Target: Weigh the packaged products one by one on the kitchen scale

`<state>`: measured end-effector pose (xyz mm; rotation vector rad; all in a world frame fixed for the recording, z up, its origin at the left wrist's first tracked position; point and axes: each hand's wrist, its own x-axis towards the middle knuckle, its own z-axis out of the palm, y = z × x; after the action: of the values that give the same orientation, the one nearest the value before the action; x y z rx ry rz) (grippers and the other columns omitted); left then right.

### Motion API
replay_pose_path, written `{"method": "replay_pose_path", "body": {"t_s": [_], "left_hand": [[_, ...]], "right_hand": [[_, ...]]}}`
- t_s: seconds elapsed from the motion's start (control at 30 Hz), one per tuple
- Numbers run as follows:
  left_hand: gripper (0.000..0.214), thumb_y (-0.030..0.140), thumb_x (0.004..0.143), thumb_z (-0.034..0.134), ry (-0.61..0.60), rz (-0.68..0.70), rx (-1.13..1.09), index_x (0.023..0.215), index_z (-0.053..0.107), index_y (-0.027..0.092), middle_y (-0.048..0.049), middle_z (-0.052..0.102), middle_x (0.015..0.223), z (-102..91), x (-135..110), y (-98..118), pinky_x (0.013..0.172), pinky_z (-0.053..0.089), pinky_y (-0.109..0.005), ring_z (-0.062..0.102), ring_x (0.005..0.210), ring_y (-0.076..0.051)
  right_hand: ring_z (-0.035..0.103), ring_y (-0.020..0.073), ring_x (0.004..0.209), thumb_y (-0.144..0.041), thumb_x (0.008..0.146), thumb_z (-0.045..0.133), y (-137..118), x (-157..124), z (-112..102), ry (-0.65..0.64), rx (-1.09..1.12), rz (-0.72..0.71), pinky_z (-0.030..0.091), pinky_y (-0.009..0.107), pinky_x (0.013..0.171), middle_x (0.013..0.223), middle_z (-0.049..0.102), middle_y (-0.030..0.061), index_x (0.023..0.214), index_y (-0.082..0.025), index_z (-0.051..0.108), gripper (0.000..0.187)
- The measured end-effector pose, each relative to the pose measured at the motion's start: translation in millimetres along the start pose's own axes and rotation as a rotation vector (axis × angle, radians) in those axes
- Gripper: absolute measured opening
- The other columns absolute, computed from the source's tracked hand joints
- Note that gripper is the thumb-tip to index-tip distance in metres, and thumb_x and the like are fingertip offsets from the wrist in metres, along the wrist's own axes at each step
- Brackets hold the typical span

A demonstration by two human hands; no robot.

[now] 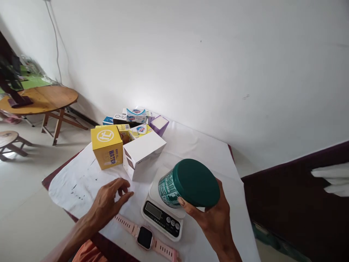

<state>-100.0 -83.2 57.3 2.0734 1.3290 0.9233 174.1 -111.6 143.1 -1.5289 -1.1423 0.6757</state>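
My right hand (211, 220) grips a round canister (169, 189) with a dark green lid and green printed sides, its thumb near the lid's edge. The canister is tilted over a white digital kitchen scale (171, 233) and hides much of its platform; whether the two touch I cannot tell. Left of the scale, my left hand (114, 196) hovers with fingers loosely bent, thumb apart, holding nothing. In front of the scale a pink-strapped smartwatch (144, 237) lies face up, its screen dark.
Behind my left hand stand a yellow box (107, 147) and a white box (144, 149). Several smaller boxes, including a purple one (159, 125), cluster beyond them by the wall. A white cloth (191, 138) covers the table. A round wooden table (54, 96) and stool (11, 138) are at left.
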Motion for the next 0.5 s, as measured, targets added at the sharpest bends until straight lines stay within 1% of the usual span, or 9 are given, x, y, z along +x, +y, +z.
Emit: {"method": "replay_pose_path", "body": {"t_s": [0.07,0.1,0.17,0.23,0.33,0.37,0.43,0.5], "left_hand": [[0.015,0.034,0.099,0.063,-0.003,0.055,-0.048,0.107,0.058,0.023,-0.0001,0.068,0.090,3.4,-3.8,20.1,0.066,0.052,-0.026,0.065,0.076,-0.015],[0.021,0.036,0.098,0.065,0.002,0.086,-0.070,0.113,0.058,0.023,-0.0015,0.068,0.094,6.1,-3.7,31.3,0.071,0.054,-0.027,0.066,0.080,-0.016],[0.043,0.040,0.094,0.072,-0.004,0.152,-0.104,0.129,0.052,0.023,-0.0055,0.067,0.107,12.9,0.8,53.7,0.082,0.057,-0.032,0.066,0.094,-0.020],[0.070,0.043,0.088,0.078,-0.023,0.201,-0.132,0.145,0.040,0.025,-0.0106,0.063,0.125,21.7,8.9,73.1,0.095,0.056,-0.038,0.063,0.113,-0.025],[0.106,0.043,0.077,0.087,-0.052,0.245,-0.177,0.157,0.020,0.025,-0.0164,0.050,0.145,39.4,22.7,90.7,0.109,0.049,-0.048,0.051,0.133,-0.033],[0.115,0.044,0.073,0.090,-0.054,0.246,-0.189,0.159,0.015,0.024,-0.0179,0.046,0.149,46.6,26.9,93.1,0.112,0.046,-0.050,0.048,0.136,-0.035],[0.128,0.044,0.066,0.094,-0.034,0.234,-0.207,0.159,0.009,0.023,-0.0203,0.041,0.153,61.3,34.2,94.3,0.113,0.044,-0.055,0.043,0.140,-0.039],[0.131,0.043,0.065,0.094,0.014,0.215,-0.208,0.159,0.006,0.022,-0.0220,0.040,0.152,73.5,39.7,93.8,0.112,0.043,-0.060,0.043,0.139,-0.042]], "right_hand": [[0.067,0.0241,0.081,-0.052,0.058,0.090,1.6,-2.0,1.4,0.005,-0.043,-0.004,0.061,0.034,0.067,0.097,0.066,0.0043,0.122,-0.023,0.056,0.078],[0.066,0.0239,0.080,-0.053,0.057,0.090,2.7,-2.6,2.1,0.012,-0.059,-0.004,0.061,0.034,0.067,0.097,0.066,0.0042,0.122,-0.023,0.057,0.080],[0.066,0.0247,0.084,-0.056,0.055,0.091,5.5,-3.5,3.3,0.031,-0.078,0.000,0.060,0.036,0.071,0.101,0.065,0.0051,0.124,-0.022,0.056,0.085],[0.065,0.0276,0.093,-0.057,0.055,0.090,9.4,-4.6,3.6,0.041,-0.072,0.005,0.059,0.038,0.077,0.111,0.064,0.0075,0.131,-0.022,0.053,0.092],[0.061,0.0346,0.112,-0.060,0.057,0.088,16.2,-7.4,1.8,0.028,-0.042,-0.016,0.055,0.048,0.093,0.132,0.058,0.0118,0.147,-0.024,0.042,0.107],[0.059,0.0371,0.118,-0.062,0.060,0.086,18.3,-8.5,0.8,0.020,-0.034,-0.028,0.052,0.052,0.099,0.135,0.056,0.0126,0.148,-0.023,0.040,0.107],[0.056,0.0407,0.124,-0.067,0.069,0.077,21.0,-11.1,-1.3,-0.004,-0.023,-0.045,0.045,0.058,0.107,0.135,0.057,0.0135,0.146,-0.022,0.044,0.096],[0.056,0.0422,0.126,-0.069,0.079,0.067,21.6,-14.7,-3.7,-0.039,-0.016,-0.060,0.045,0.059,0.108,0.132,0.060,0.0140,0.144,-0.021,0.047,0.083]]}}
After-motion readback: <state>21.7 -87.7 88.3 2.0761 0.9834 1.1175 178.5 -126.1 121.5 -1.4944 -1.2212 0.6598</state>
